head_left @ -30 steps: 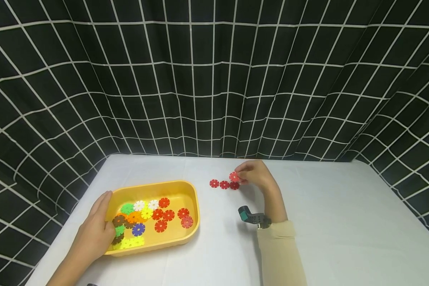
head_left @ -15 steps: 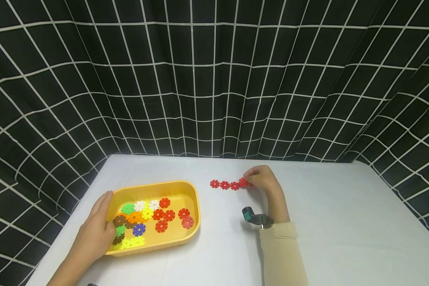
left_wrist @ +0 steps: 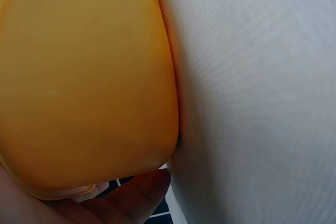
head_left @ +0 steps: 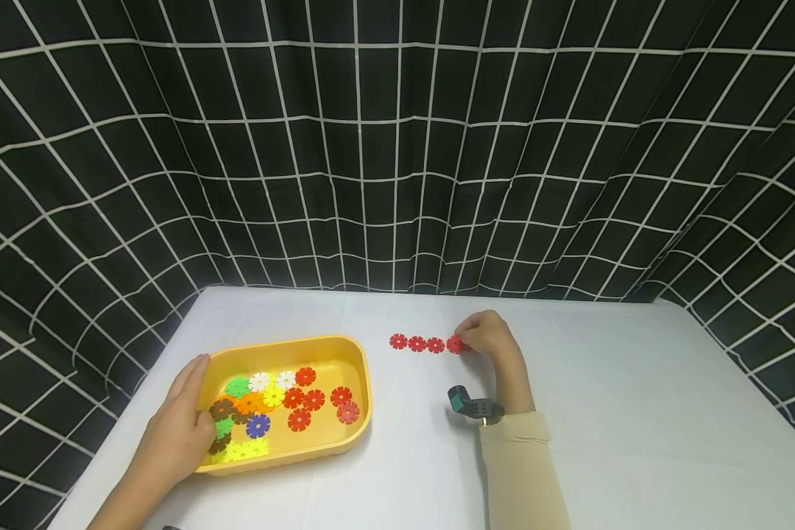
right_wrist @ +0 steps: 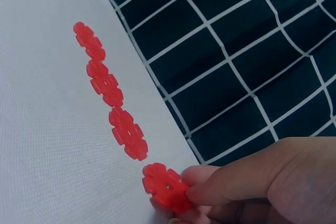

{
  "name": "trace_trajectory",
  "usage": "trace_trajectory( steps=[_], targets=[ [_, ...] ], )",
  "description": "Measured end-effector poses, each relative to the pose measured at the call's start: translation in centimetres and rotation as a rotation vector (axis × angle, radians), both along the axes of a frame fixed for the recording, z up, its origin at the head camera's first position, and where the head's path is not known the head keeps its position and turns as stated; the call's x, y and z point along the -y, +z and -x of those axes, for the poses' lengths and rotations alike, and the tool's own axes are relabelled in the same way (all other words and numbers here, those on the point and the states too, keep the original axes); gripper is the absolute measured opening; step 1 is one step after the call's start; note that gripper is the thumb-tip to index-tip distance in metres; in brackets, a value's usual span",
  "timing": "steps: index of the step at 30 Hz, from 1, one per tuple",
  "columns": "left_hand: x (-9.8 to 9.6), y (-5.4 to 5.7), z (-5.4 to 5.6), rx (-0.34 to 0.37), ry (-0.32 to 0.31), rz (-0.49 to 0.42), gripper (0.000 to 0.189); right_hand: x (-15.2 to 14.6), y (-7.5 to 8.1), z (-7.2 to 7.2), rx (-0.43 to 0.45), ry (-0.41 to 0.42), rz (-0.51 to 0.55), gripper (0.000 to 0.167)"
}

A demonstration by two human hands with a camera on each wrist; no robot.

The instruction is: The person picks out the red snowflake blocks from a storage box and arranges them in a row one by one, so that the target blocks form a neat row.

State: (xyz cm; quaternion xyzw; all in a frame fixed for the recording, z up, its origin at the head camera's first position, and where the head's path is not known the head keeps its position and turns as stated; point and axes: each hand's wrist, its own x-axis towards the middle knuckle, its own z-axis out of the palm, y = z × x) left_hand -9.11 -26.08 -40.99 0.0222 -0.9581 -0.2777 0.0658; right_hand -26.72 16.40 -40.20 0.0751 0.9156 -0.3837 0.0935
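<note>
My right hand (head_left: 493, 340) pinches a red notched plastic disc (right_wrist: 163, 186) between thumb and fingers, close over the white tabletop. To its left lie three more red discs (head_left: 417, 344) in a row. In the right wrist view a small gap separates the pinched disc from the nearest disc of the row (right_wrist: 127, 134). My left hand (head_left: 175, 434) grips the left end of a yellow tray (head_left: 305, 455), thumb at the rim and fingers along the outside. The left wrist view shows the tray's outer wall (left_wrist: 89, 82) and fingertips curled by its lower edge.
Inside the tray are several loose discs: red ones (head_left: 313, 400), a blue one (head_left: 258, 425), and green, white, orange, brown and yellow ones at the left. A black curtain with white grid lines (head_left: 397, 147) hangs behind the white table (head_left: 636, 412).
My right hand has moved right and down with its red disc, from above the row's right end to a spot beside it. My left hand and the tray stay in place.
</note>
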Motion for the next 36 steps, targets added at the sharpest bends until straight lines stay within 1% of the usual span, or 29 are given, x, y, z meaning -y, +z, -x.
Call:
trace_trajectory(
  steps=[4, 10, 13, 18, 21, 23, 28, 33, 36],
  targets=[
    [0.0, 0.1, 0.0, 0.008, 0.000, 0.002, 0.085, 0.0, -0.2, 0.1, -0.004, 0.011, -0.004, 0.013],
    [0.0, 0.1, 0.0, 0.008, -0.002, 0.010, 0.085, 0.4, -0.3, 0.1, -0.013, 0.004, -0.011, 0.015],
    [0.0, 0.1, -0.1, -0.008, -0.001, 0.008, 0.085, 1.0, 0.1, 0.0, -0.031, 0.013, -0.025, 0.017],
    [-0.1, 0.0, -0.1, -0.020, -0.002, 0.001, 0.085, 2.6, 1.1, -0.4, -0.093, 0.070, -0.053, 0.021],
    [0.0, 0.0, -0.1, -0.011, -0.006, 0.003, 0.085, 3.9, 2.2, -1.0, -0.148, 0.126, -0.069, 0.021],
    [0.1, 0.0, 0.0, -0.003, -0.009, 0.004, 0.085, 4.9, 2.9, -1.5, -0.191, 0.181, -0.078, 0.020],
    [0.0, -0.1, -0.2, -0.028, -0.004, 0.005, 0.084, 8.0, 4.7, -3.1, -0.254, 0.323, -0.087, 0.017],
    [0.0, -0.2, -0.2, -0.039, -0.002, 0.001, 0.085, 11.7, 5.8, -5.2, -0.332, 0.492, -0.154, 0.016],
    [0.0, -0.3, -0.2, -0.040, -0.002, -0.002, 0.086, 13.9, 6.1, -6.8, -0.360, 0.591, -0.216, 0.022]
  ],
)
